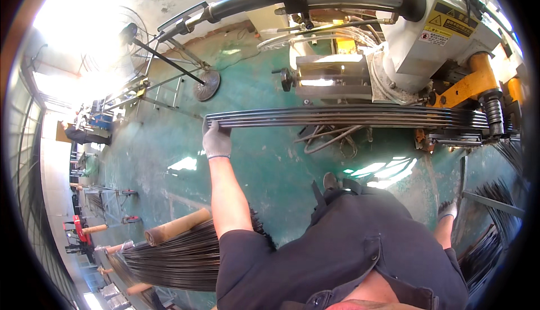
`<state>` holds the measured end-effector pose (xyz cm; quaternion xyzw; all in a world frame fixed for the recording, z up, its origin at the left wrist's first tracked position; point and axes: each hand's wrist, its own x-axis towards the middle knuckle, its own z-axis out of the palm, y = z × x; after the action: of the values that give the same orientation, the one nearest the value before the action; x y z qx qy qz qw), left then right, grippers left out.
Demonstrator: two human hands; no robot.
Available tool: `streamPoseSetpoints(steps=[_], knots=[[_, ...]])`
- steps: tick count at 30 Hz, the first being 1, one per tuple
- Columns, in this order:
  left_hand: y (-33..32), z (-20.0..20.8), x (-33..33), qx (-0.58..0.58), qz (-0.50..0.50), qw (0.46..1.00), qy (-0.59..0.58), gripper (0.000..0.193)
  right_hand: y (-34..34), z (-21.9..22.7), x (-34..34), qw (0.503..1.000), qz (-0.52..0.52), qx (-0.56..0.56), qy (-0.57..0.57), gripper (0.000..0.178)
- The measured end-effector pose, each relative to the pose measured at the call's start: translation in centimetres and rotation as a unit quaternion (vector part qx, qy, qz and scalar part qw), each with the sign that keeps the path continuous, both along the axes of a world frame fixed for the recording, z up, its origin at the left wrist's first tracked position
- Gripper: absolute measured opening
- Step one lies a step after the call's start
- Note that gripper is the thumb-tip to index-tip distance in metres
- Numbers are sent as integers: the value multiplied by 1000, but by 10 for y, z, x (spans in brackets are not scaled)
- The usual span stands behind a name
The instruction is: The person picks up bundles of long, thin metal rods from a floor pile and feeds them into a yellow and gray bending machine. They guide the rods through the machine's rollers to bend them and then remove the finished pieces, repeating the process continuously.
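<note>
A flat bundle of several long thin dark metal rods [337, 117] runs level across the view in front of me. My left hand [216, 140], in a pale knit glove with the arm stretched forward, is closed around the left ends of these rods. Their right ends pass under a coil spring [494, 116] beside an orange bracket [464, 91] on the machine. My right hand [448, 209], also gloved, hangs low at my right side near a grey metal rail [494, 204]. It appears small, and its fingers are too indistinct to read.
A large grey machine [408, 57] with a handwheel [286, 79] fills the far right. At the far left, a stand with a round base [207, 86] rises from the green floor. Behind my left arm lie many dark rods [174, 256] beside a brown roller [179, 227]. More rods [484, 256] lie at right.
</note>
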<state>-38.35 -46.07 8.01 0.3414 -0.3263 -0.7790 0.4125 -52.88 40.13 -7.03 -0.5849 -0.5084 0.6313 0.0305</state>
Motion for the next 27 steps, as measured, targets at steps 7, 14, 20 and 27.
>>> streamPoseSetpoints(steps=[7,14,20,27], knots=[[-23,-7,13,-14,-105,994,0,30,21,-15,10,994,92,-45,31,37],[-43,-22,42,-71,-150,985,-52,39,-59,30,-36,985,171,15,-6,25],[52,-8,-15,22,54,998,-34,50,-50,35,-62,974,215,41,-56,38],[225,-115,-93,202,-43,975,-85,56,39,-37,-129,967,237,-35,-82,25]])
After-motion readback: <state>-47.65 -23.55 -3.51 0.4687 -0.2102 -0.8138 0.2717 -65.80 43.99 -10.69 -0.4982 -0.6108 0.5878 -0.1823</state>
